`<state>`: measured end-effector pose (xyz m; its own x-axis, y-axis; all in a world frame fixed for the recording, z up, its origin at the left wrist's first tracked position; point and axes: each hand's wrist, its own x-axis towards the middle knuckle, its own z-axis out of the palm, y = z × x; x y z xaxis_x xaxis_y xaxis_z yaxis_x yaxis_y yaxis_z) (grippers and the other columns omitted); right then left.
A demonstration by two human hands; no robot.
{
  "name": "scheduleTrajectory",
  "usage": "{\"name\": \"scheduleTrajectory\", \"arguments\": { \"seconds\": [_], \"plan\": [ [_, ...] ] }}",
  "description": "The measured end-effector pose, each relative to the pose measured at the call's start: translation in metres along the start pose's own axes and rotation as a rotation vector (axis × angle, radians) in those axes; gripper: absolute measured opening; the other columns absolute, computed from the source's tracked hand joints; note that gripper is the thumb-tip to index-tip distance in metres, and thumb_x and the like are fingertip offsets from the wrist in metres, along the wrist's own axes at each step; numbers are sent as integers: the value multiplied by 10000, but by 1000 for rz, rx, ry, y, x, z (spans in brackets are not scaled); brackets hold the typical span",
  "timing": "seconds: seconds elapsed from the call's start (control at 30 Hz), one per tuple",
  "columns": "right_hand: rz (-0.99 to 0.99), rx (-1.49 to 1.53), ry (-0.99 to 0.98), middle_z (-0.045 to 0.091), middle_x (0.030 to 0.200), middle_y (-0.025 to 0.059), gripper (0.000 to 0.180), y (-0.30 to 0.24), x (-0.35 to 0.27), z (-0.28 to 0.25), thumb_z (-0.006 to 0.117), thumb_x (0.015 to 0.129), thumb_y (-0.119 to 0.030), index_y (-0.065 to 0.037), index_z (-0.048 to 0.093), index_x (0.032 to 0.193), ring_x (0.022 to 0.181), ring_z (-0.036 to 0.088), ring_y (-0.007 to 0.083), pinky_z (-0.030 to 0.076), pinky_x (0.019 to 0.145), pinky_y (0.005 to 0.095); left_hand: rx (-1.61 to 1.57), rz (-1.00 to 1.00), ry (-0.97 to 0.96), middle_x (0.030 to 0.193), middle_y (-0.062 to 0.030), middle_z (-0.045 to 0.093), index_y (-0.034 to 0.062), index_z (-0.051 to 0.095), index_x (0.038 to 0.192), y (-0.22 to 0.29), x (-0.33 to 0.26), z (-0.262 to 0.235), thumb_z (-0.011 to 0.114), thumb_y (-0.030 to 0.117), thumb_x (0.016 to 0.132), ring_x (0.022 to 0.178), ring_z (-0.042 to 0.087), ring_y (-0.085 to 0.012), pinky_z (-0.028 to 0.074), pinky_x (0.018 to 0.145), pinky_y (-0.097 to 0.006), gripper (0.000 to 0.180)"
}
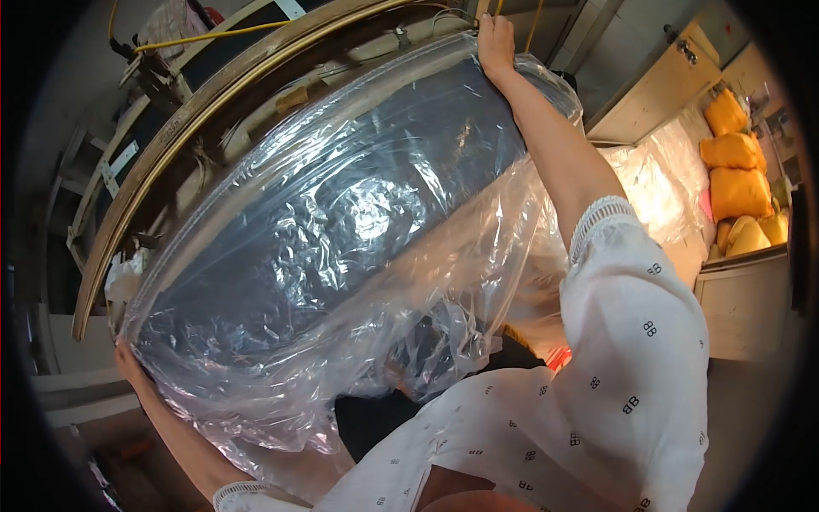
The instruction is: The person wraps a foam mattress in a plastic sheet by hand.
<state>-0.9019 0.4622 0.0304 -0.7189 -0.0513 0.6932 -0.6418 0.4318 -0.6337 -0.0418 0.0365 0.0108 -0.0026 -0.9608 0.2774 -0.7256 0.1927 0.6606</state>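
Observation:
A big dark grey-blue padded bundle (pixel 341 222) wrapped in a clear plastic bag (pixel 281 384) fills the middle of the view, lying slantwise from lower left to upper right. My left hand (pixel 128 363) grips its lower left end, partly hidden behind the plastic. My right hand (pixel 496 44) reaches far up and holds the bundle's upper right end, fingers over the edge. Loose crinkled plastic hangs down toward my white printed sleeves (pixel 631 341).
A curved wooden and metal frame (pixel 171 136) arcs just behind the bundle, with yellow cable (pixel 213 36) above it. At the right stands a pale counter (pixel 742 299) with several yellow stuffed bags (pixel 735 171) and more clear plastic (pixel 657 188).

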Motion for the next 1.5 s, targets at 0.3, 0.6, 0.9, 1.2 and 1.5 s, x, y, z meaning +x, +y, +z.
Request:
{"name": "scheduleTrajectory", "arguments": {
  "seconds": [0.3, 0.6, 0.9, 1.2, 1.5],
  "plan": [
    [594, 868, -226, 526, 888, 66, 236, -82, -85, -73, 477, 895, -248, -15, 513, 884, 686, 529, 113, 431, 543, 226, -168, -51, 266, 1196, -79, 532, 22, 528, 1199, 91, -118, -174, 519, 319, 890, 1073, 483, -184, 346, 945, -297, 429],
    [422, 692, -1244, 618, 805, 25, 212, -134, -120, -117, 613, 812, -189, -17, 592, 935, 543, 449, 40, 350, 459, 172, -316, -247, 503, 1217, -136, 512, -23, 509, 1203, 26, -248, -295, 612, 316, 826, 1079, 492, -232, 377, 932, -356, 517],
    [43, 683, -1027, 513, 685, -19, 288, -121, -147, -143, 551, 784, -100, -8, 534, 1056, 656, 486, 60, 396, 614, 209, 922, 34, -14, 1010, -155, 567, 48, 597, 1061, 70, -250, -221, 626, 202, 714, 997, 525, -314, 411, 856, -409, 381],
    [19, 594, -996, 441, 665, -25, 385, -122, -154, -168, 549, 773, -101, -28, 486, 1146, 631, 430, 60, 381, 588, 223, -99, 857, -583, 1011, -98, 584, 9, 609, 1035, 422, -298, 90, 601, 91, 819, 958, 561, -193, 424, 839, -274, 231],
    [188, 884, -1105, 410, 668, -31, 401, -122, -148, -184, 545, 772, -46, -40, 462, 1164, 630, 412, 44, 371, 583, 199, -334, 1103, -805, 912, -89, 628, 47, 670, 929, 537, -333, 211, 682, 114, 736, 816, 604, -184, 456, 739, -275, 205]
  ]
}}
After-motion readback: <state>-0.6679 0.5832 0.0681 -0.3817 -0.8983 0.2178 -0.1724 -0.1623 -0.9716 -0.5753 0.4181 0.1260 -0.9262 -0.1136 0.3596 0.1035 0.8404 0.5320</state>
